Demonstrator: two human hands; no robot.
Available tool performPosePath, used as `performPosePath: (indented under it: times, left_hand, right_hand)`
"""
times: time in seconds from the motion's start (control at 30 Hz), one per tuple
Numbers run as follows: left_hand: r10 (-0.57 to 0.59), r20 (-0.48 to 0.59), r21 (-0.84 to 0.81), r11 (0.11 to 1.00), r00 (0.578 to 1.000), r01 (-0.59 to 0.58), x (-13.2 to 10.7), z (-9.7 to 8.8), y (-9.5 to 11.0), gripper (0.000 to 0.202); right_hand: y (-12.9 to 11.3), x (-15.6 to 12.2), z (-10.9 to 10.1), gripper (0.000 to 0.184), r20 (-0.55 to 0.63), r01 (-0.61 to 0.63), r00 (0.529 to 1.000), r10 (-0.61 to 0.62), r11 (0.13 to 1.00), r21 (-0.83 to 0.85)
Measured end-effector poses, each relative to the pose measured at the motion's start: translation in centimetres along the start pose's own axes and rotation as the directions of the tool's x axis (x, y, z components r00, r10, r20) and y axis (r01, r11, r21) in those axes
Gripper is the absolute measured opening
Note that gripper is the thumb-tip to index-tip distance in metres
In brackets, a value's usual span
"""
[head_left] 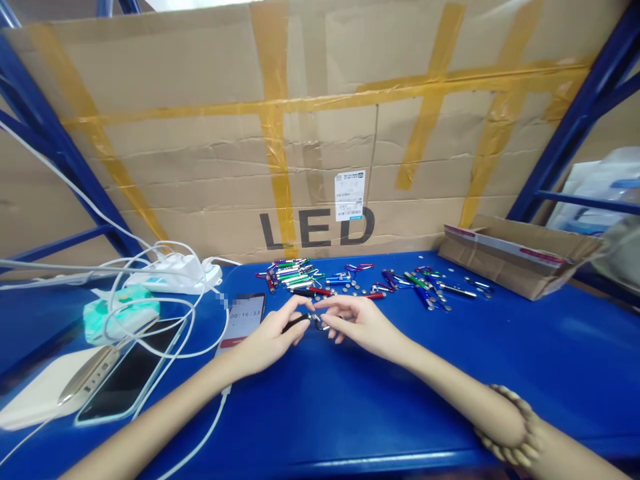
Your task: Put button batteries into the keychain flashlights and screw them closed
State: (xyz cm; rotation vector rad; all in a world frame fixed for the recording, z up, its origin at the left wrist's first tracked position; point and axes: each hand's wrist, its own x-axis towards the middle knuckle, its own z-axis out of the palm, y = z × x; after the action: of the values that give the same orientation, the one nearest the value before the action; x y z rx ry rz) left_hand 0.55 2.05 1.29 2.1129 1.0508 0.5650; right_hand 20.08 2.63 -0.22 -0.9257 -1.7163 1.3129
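Observation:
Between the fingers of my left hand [281, 328] is a slim black keychain flashlight [296, 323], held over the blue table. My right hand [364, 323] pinches the small carabiner clip [321, 324] at the flashlight's end. The fingertips of both hands nearly meet above it, and part of the clip is covered by fingers. Just behind my hands lies a pile of similar flashlights [295, 275] in silver, green, purple and red. A red flashlight [375, 296] rests beyond my right hand. Further right is a second scattered group [420, 283] with clips and small round cells.
A phone [245, 317] showing a timer lies by my left forearm. Left of it are another phone [133, 373], looped white cables [193, 327] and a power strip [173, 273]. An open cardboard box [520, 257] stands at right; a large taped carton [210, 173] closes off the back.

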Motion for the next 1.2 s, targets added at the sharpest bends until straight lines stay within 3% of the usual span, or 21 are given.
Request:
performPosePath:
  times: [0.27,0.5,0.73,0.97,1.1,1.2]
  left_hand:
    - [0.108,-0.042,0.088,0.991,0.993,-0.104,1.9,-0.8,0.2,0.021]
    - [0.097,0.042,0.186,0.977,0.994,-0.104,2.5,-0.3,-2.5,0.010]
    - [0.133,0.000,0.220,0.967,0.991,-0.129,2.4,0.1,-3.6,0.015]
    - [0.161,-0.072,0.259,0.956,0.984,-0.138,2.0,0.2,-3.6,0.016]
    - [0.135,-0.195,0.160,0.982,0.971,-0.104,1.7,0.5,-2.3,0.027]
    - [0.060,-0.250,0.017,0.998,0.966,-0.058,1.4,0.8,-1.2,0.017]
  right_hand:
    - [-0.2,0.4,-1.1,0.040,-0.067,-0.124,0.988,0.140,0.973,0.195]
    - [0.4,0.9,-2.0,0.036,-0.144,-0.131,0.977,0.156,0.978,0.164]
    - [0.9,0.9,-1.4,0.036,-0.066,-0.163,0.983,0.173,0.977,0.135]
    - [1.4,1.2,-2.0,0.033,-0.133,-0.217,0.962,0.238,0.964,0.155]
    - [1.1,0.9,-1.3,0.036,-0.056,-0.267,0.956,0.290,0.930,0.251]
    - [0.7,0.4,-0.6,0.039,0.017,-0.285,0.956,0.293,0.911,0.298]
